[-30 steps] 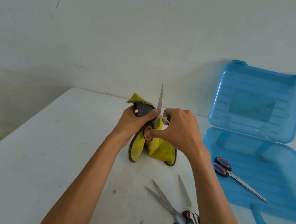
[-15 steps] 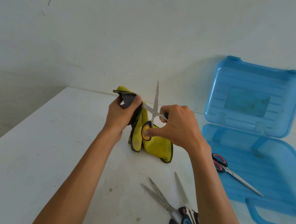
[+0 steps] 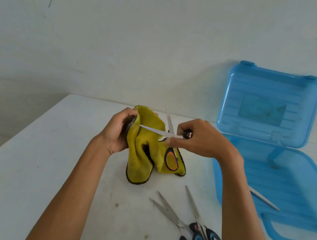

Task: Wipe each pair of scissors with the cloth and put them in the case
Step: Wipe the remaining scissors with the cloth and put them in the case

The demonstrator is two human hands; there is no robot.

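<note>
My right hand (image 3: 196, 139) grips the handles of an orange-handled pair of scissors (image 3: 169, 129) whose blades are spread wide, one pointing up, the other pointing left. My left hand (image 3: 117, 133) holds the yellow cloth (image 3: 146, 153) bunched around the tip of the left-pointing blade. The cloth hangs down to the white table (image 3: 31, 165). The blue case (image 3: 293, 185) lies open at the right, and the blade (image 3: 264, 199) of a pair inside it shows past my right forearm.
Two more pairs of scissors (image 3: 188, 220) lie crossed on the table near the front, under my right forearm, handles toward me. The case lid (image 3: 269, 104) stands upright against the white wall. The table's left edge runs diagonally at the left.
The scissor blades have spread wider. My left hand has slid the cloth outward along the left blade to its tip. The camera view shifted slightly.
</note>
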